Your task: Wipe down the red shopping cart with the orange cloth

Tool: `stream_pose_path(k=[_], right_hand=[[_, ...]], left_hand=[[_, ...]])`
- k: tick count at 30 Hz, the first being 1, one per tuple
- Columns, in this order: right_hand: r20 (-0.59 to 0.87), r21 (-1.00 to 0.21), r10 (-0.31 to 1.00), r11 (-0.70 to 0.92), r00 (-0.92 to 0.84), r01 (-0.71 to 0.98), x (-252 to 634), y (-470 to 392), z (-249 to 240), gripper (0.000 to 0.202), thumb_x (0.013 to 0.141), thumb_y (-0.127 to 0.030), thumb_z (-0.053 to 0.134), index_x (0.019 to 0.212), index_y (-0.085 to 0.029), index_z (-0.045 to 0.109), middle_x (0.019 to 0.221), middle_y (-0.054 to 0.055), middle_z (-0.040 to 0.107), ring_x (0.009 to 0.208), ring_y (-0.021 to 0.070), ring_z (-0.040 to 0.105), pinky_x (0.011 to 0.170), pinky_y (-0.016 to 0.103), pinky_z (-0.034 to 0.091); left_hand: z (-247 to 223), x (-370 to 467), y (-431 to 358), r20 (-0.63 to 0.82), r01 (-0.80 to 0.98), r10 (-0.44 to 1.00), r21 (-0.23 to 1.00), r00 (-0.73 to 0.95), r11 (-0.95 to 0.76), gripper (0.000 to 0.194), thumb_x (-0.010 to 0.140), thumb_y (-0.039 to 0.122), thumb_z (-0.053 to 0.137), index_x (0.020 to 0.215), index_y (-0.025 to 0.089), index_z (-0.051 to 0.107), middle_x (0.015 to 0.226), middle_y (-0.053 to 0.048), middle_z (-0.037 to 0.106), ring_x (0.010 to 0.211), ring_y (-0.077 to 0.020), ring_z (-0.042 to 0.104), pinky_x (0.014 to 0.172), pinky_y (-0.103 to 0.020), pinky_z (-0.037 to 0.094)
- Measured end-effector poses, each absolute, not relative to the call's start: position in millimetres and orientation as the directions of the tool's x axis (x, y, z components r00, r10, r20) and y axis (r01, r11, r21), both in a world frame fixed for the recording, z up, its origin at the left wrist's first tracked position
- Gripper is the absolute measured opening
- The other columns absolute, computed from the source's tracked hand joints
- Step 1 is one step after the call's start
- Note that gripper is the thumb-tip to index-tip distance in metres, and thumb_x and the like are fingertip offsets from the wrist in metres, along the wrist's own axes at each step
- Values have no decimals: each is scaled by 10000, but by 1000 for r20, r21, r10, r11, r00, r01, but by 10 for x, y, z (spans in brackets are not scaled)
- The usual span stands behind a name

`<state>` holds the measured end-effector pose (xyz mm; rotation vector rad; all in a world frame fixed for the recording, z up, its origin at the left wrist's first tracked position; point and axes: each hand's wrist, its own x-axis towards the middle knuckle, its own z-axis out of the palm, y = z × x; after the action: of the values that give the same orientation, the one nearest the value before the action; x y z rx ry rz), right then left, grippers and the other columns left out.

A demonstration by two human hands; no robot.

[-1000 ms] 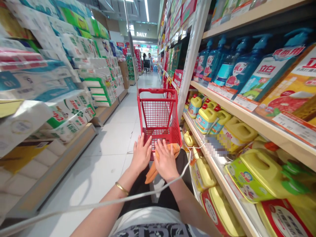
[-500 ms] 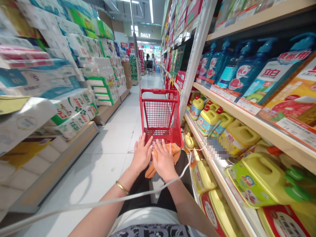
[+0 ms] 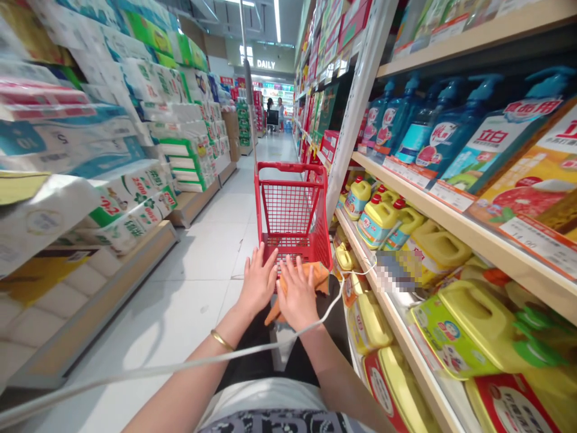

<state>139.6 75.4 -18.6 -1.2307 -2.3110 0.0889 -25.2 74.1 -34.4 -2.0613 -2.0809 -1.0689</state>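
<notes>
My left hand (image 3: 258, 281) is held out with its fingers stretched forward, palm down, and grips nothing. Beside it my right hand (image 3: 296, 293) lies flat with spread fingers over an orange cloth (image 3: 321, 278). Part of the cloth is hidden under that hand, and a corner pokes out between the two hands. Just ahead of my fingertips stands a red shopping basket (image 3: 258, 207) with mesh sides; its lower near part is covered by my hands. A pale cable (image 3: 189, 364) runs across in front of both forearms.
Shelves on the right hold blue pump bottles (image 3: 444, 135) and yellow jugs (image 3: 435, 243). A pixelated patch (image 3: 399, 270) covers something on the lower shelf. Paper packs (image 3: 130, 192) are stacked on the left. Tiled floor (image 3: 202, 252) runs between, with people (image 3: 280, 113) far ahead.
The view has shifted very slightly against the shelves. Both hands keep nearly the same place and pose, and the orange cloth's edge looks a little more crumpled.
</notes>
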Motion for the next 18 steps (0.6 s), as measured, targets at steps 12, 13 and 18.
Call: stream_pose_path(k=[12,13,18], right_hand=[[424,-276,858,428,-291,861,1687,898,-216,584,1139,-385,316,1687,-189,360,1777,92,250,1679,320,140,1338,652,70],[420,-273,834,491,-356,827,1558,831,-227,584,1138,-389,328,1694,-212,344,1777,80,254,1682,297,131,1343,636,74],[415,-279,790,584,-452,763,1452,772,-205,563,1144,-395,332,1689,-252,351,1766,51,293,1678,232,160,1358,602,36]], left_hand=[[-393,-236,777,474,884,868,456,-146,-100,533,1114,369,375,1638,310,448,1803,-139,175,1659,-383,183,1279,-701,273],[-390,-246,774,467,886,872,453,-144,-96,531,1114,368,376,1636,308,452,1803,-138,175,1659,-382,182,1280,-699,272],[-349,-280,753,450,892,885,439,-119,-104,531,1110,361,388,1636,328,447,1809,-115,161,1663,-372,168,1280,-702,269]])
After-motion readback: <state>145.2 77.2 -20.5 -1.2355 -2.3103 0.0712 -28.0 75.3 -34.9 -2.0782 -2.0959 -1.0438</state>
